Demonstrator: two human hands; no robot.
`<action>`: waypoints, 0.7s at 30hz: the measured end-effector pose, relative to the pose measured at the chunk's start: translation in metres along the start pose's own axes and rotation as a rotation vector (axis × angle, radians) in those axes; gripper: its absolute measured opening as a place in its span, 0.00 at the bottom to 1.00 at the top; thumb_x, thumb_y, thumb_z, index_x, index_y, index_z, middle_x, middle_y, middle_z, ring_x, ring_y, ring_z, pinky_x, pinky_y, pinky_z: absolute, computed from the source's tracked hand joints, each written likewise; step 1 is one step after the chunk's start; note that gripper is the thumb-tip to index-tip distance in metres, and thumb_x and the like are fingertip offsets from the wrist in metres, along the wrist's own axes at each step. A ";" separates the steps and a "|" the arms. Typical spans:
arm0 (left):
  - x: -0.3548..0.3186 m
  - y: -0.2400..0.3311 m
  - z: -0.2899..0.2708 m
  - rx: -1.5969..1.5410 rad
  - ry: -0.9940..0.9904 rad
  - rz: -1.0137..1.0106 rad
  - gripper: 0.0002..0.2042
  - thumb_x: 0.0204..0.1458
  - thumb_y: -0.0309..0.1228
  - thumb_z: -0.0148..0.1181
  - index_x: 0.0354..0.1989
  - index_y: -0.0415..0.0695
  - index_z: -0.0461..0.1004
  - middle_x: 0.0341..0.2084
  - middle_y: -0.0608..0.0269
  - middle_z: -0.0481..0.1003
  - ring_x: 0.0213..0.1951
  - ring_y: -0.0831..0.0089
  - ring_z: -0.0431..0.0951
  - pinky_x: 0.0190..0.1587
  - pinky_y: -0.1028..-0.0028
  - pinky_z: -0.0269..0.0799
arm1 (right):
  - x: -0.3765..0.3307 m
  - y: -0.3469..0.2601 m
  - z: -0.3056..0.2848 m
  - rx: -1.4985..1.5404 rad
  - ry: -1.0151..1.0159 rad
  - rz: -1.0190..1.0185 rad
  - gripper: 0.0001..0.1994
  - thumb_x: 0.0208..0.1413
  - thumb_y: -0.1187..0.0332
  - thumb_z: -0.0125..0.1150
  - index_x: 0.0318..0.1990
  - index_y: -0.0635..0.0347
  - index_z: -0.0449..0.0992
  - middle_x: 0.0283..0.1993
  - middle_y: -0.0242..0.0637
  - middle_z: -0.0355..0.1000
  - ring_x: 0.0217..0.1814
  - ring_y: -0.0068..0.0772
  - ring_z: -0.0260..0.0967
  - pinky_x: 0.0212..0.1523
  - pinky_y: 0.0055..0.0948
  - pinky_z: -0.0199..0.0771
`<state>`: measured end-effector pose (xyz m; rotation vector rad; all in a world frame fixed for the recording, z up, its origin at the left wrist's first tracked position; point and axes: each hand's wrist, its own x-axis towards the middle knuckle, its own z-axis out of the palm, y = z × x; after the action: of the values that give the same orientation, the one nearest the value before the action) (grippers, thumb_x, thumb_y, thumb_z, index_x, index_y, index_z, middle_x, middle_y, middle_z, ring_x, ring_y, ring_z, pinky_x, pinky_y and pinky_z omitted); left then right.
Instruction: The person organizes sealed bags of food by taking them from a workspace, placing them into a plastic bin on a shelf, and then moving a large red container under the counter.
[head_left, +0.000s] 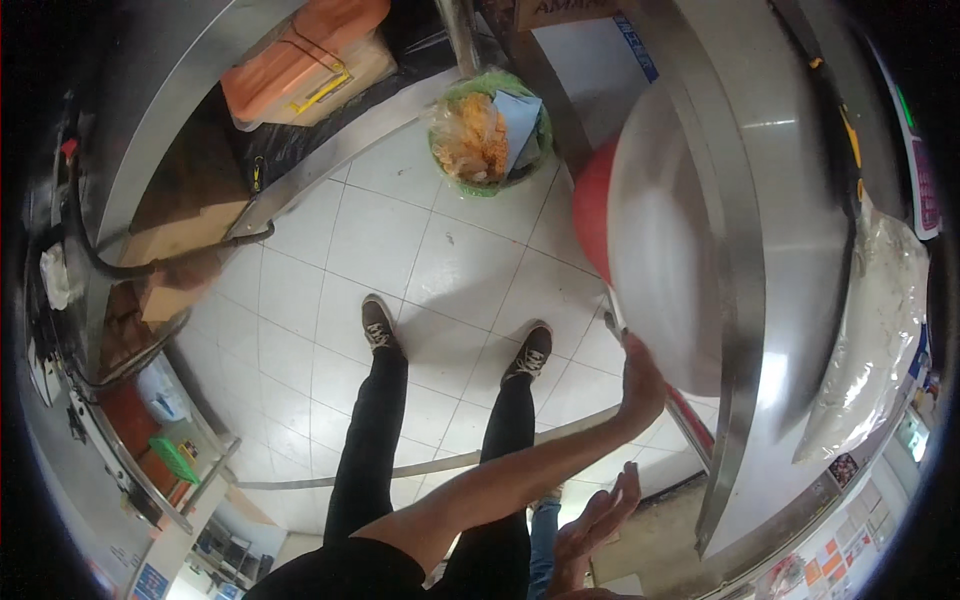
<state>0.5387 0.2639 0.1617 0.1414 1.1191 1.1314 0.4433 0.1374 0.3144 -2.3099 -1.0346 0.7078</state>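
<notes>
The left hand (643, 378) grips the lower rim of a big steel bowl (665, 260), held tilted against the counter (790, 250) edge with a red bowl (592, 215) behind it, not yet set down, while the right hand (598, 520) hangs open and empty below it.

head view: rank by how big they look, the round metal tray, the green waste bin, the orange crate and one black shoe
1. round metal tray, though it is nearest the camera
2. orange crate
3. green waste bin, close to the crate, so unsure
4. black shoe
</notes>
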 end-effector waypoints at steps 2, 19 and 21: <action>0.013 0.022 0.019 0.068 -0.049 -0.009 0.36 0.66 0.56 0.19 0.66 0.35 0.51 0.56 0.46 0.65 0.60 0.58 0.63 0.66 0.66 0.53 | -0.009 -0.003 -0.005 -0.045 -0.027 0.073 0.27 0.70 0.54 0.36 0.62 0.73 0.59 0.63 0.55 0.58 0.68 0.50 0.55 0.67 0.49 0.54; 0.071 0.038 -0.141 0.789 -0.428 0.631 0.10 0.55 0.31 0.54 0.44 0.41 0.70 0.40 0.58 0.71 0.46 0.62 0.72 0.48 0.65 0.71 | -0.061 0.043 0.041 0.157 -0.548 0.178 0.16 0.69 0.60 0.47 0.51 0.66 0.70 0.46 0.41 0.74 0.47 0.32 0.72 0.45 0.32 0.73; 0.057 0.060 -0.210 1.176 -0.434 0.545 0.09 0.50 0.32 0.60 0.36 0.41 0.73 0.41 0.57 0.74 0.47 0.56 0.73 0.51 0.59 0.70 | -0.060 0.032 0.051 0.324 -0.566 0.427 0.18 0.69 0.56 0.46 0.51 0.64 0.70 0.45 0.41 0.75 0.47 0.33 0.73 0.46 0.31 0.73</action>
<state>0.3379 0.2481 0.0585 1.6011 1.2424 0.6924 0.3930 0.0839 0.2715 -2.0952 -0.5681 1.6359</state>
